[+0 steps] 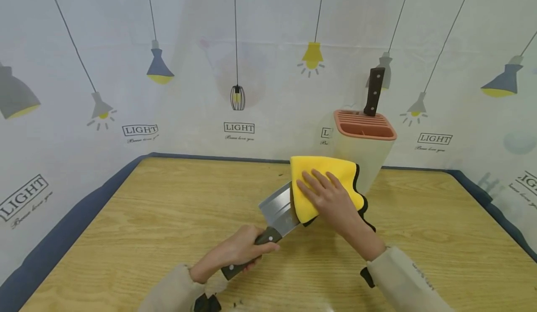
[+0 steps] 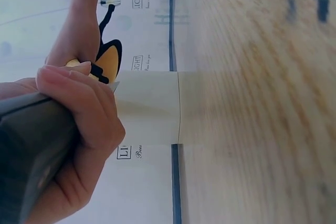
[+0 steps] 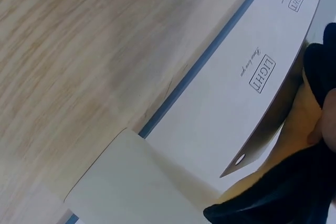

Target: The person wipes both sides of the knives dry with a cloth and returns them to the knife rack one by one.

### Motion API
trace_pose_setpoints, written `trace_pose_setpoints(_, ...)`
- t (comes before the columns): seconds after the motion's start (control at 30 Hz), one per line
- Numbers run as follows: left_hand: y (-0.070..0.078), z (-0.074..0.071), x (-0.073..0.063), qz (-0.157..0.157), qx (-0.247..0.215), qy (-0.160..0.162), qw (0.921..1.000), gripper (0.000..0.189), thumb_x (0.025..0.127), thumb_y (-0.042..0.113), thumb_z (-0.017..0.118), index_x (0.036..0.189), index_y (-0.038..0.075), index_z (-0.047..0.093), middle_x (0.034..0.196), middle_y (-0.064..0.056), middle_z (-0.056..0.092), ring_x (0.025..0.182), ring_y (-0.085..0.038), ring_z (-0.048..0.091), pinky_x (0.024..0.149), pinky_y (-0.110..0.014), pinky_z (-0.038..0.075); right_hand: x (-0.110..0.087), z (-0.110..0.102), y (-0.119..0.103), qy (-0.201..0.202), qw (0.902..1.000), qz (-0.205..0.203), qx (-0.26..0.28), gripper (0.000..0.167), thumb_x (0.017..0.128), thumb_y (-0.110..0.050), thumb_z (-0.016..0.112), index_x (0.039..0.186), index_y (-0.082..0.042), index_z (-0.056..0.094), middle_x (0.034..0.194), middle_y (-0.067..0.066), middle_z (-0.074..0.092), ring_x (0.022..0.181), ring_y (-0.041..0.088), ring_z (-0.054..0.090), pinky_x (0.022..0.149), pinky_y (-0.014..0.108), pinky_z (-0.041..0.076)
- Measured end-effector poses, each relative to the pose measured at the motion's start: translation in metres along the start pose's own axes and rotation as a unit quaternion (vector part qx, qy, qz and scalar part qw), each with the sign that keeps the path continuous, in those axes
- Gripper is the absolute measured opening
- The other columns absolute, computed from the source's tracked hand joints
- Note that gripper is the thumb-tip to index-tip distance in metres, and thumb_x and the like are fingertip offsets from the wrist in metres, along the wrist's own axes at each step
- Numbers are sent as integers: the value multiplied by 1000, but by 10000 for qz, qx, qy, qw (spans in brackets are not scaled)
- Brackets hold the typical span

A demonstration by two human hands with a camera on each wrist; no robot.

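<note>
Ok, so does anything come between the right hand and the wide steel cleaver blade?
Yes: a yellow cloth with black edging lies between the right hand and the wide steel cleaver blade, hiding the blade's right part in the head view. Nothing visible separates the left hand from the dark riveted handle.

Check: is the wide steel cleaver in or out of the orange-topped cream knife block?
Out. The left-hand grip holds the cleaver by its dark handle; the blade, partly covered by a yellow cloth, is outside the block.
</note>
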State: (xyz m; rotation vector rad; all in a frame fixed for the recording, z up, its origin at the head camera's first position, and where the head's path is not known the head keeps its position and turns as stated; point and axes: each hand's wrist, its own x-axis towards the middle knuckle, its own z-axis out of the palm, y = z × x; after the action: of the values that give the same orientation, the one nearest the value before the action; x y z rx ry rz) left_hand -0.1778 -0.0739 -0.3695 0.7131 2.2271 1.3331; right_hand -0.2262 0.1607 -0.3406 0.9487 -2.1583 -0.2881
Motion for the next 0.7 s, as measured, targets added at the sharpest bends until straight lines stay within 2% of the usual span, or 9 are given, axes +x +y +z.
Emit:
trace_pose_setpoints(0.37, 2, 0, 3, -25, 66, -55, 10000, 31, 89, 27, 54, 80, -3, 52, 46, -2, 46, 32, -8, 39, 32, -20, 35, 3, -2, -15, 250, 9982, -535, 111, 53, 70, -1, 70, 120, -9, 55, 126, 11, 50, 116, 28, 46, 94, 45, 38)
trace_pose_setpoints(0.57, 4, 0, 5, -34, 72, -124, 9999, 33, 89, 27, 54, 80, -5, 53, 46, -1, 46, 32, -7, 39, 32, -20, 35, 5, -4, -23, 452, 9945, -935, 146, 38, 84, -3, 51, 121, -10, 55, 127, 11, 49, 118, 28, 44, 96, 44, 37)
trace_pose_setpoints(0.7, 3, 1, 6, -46, 93, -147, 9998, 32, 89, 27, 54, 81, -4, 54, 47, -1, 46, 32, -8, 39, 32, -20, 35, 6, -3, -27, 590, 9911, -1188, 109, 35, 92, -4, 38, 121, -11, 55, 128, 11, 49, 118, 28, 45, 96, 44, 36)
